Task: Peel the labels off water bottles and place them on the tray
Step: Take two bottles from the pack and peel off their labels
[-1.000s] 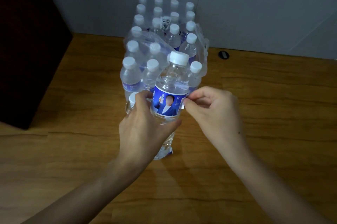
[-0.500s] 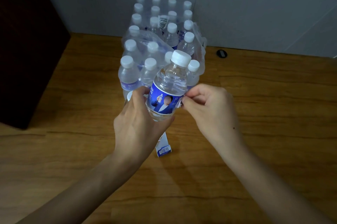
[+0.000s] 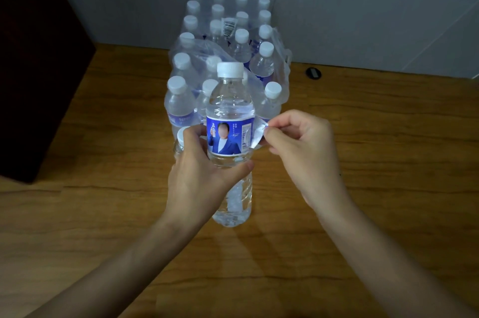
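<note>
At frame centre, the left hand (image 3: pixel 201 177) grips the bottle (image 3: pixel 230 141); the right hand (image 3: pixel 303 146) pinches the label (image 3: pixel 228 137), barely lifted at its edge. No tray visible; most peeling remains.

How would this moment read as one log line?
step: peeling label | left hand: grips water bottle | right hand: pinches label | tray: unseen
</note>
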`<move>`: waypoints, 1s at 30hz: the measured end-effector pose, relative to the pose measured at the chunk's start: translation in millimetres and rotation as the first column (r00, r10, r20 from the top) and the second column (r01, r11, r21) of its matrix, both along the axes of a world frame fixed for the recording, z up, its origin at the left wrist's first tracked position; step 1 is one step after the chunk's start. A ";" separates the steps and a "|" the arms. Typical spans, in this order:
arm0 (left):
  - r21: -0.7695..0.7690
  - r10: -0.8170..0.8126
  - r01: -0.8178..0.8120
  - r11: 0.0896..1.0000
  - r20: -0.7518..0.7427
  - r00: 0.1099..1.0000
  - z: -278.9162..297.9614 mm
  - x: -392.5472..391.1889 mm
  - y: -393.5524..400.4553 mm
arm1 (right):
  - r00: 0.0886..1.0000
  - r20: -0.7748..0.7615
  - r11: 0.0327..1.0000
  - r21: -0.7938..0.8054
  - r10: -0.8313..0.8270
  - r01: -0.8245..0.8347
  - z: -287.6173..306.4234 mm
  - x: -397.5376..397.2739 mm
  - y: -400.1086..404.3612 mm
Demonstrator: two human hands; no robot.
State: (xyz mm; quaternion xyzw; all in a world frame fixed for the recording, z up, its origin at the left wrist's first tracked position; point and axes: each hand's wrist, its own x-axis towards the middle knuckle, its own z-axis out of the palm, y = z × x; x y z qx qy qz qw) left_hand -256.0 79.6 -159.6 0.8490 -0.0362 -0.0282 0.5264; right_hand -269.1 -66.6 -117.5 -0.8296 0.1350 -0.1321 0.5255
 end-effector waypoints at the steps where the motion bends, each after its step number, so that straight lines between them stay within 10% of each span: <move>1: -0.008 -0.002 0.002 1.000 0.000 1.000 0.5 0.0 -0.3 | 1.000 -0.004 1.000 0.023 -0.006 0.006 0.2 -0.3 -0.1; 12: -0.222 -0.096 0.072 0.972 -0.102 0.990 8.3 2.8 5.9 | 0.982 -0.065 0.881 0.435 -0.176 0.186 -15.2 5.4 -0.2; 21: -0.300 -0.148 0.109 0.948 -0.112 0.983 10.9 3.7 4.3 | 0.950 -0.012 0.900 0.316 -0.313 0.300 -28.6 -4.5 -1.8; 25: -0.295 -0.117 0.075 0.952 -0.129 0.985 10.8 2.5 3.4 | 0.985 0.143 0.955 0.294 -0.092 0.046 -25.8 -14.6 11.3; 30: -0.223 -0.090 0.067 0.973 -0.095 0.991 9.2 -0.2 2.9 | 0.963 -0.033 0.910 0.338 0.267 -0.241 -26.1 -13.4 18.5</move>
